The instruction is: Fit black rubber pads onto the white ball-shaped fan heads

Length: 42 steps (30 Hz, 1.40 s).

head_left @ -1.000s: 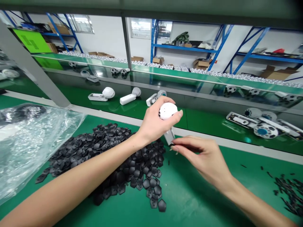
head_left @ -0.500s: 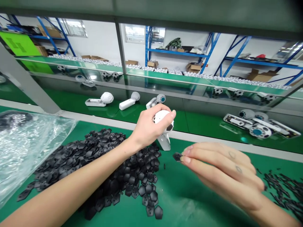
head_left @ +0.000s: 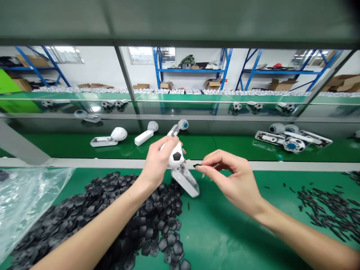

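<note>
Briefly: a green assembly counter (head_left: 225,232) fills the foreground, with blue steel shelving (head_left: 191,70) far behind it. On the counter, a heap of black pentagonal patches (head_left: 157,221) spills beside a clear plastic bag (head_left: 28,210), and loose black strips (head_left: 326,200) lie to the right. Above the heap, the left hand (head_left: 159,161) holds a white ball-headed device (head_left: 184,180) clear of the counter, its fingers closed around the ball, which bears a black pentagon. The device looks light and stiff but smooth, so the ball probably offers the surest hold, with the flat body as an alternative. The right hand (head_left: 227,176) pinches a black pentagonal patch (head_left: 197,165) between thumb and forefinger, its other fingers loosely curled. The patch looks thin and flexible, likely best held by its edge.
</note>
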Tool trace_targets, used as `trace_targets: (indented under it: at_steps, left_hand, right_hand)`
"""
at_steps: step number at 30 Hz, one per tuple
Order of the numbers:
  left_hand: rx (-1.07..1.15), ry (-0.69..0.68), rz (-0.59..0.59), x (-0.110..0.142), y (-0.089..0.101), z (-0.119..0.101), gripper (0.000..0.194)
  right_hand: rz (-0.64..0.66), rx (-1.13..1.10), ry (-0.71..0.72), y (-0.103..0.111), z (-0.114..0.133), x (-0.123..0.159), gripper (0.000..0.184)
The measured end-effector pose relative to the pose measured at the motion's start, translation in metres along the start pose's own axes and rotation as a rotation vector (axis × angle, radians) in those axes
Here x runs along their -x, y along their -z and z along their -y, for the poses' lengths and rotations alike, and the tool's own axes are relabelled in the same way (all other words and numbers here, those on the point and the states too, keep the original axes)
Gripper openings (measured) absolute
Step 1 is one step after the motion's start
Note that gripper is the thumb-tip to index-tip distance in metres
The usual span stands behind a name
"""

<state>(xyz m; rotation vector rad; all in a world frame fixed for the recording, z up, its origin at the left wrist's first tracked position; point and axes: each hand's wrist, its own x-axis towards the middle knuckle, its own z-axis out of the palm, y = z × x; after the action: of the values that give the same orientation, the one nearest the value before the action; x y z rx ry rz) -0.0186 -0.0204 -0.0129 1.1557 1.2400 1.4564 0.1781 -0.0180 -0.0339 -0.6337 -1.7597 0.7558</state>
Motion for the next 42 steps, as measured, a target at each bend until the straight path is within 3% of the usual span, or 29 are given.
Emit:
trace_targets:
  at_steps: [6,12,19,24,30,36,39,42]
  left_hand:
    - [0.178,0.386,0.033,0.004,-0.012,0.009,0.026]
    - [0.264,0.517,0.015,0.013,-0.02,0.005,0.029]
    - [0.26,0.525,-0.009,0.021,-0.025,0.002,0.03]
    - [0.21,0.456,0.002,0.027,-0.027,0.0,0.033]
    - [0.054,0.273,0.054,0.035,-0.028,-0.007,0.037]
    - [0.017,0.24,0.046,0.036,-0.031,-0.003,0.036]
    - [0.036,0.28,0.053,0.036,-0.031,0.0,0.037]
    - [0.072,0.331,0.047,0.035,-0.031,0.001,0.038]
  right_hand:
    - [0.126,-0.001,-0.03,0.003,-0.006,-0.002,0.01]
    - [0.207,0.024,-0.045,0.002,-0.009,0.001,0.011]
    - [0.238,0.034,-0.111,0.001,-0.002,0.002,0.014]
    - [0.203,-0.014,-0.134,-0.001,0.004,0.005,0.019]
    - [0.195,-0.152,-0.355,-0.004,0.008,0.007,0.038]
    - [0.253,-0.177,-0.453,-0.002,0.008,0.003,0.031]
    - [0.266,-0.073,-0.394,-0.001,0.007,0.003,0.033]
    - [0.186,0.154,-0.161,0.0,0.003,0.007,0.037]
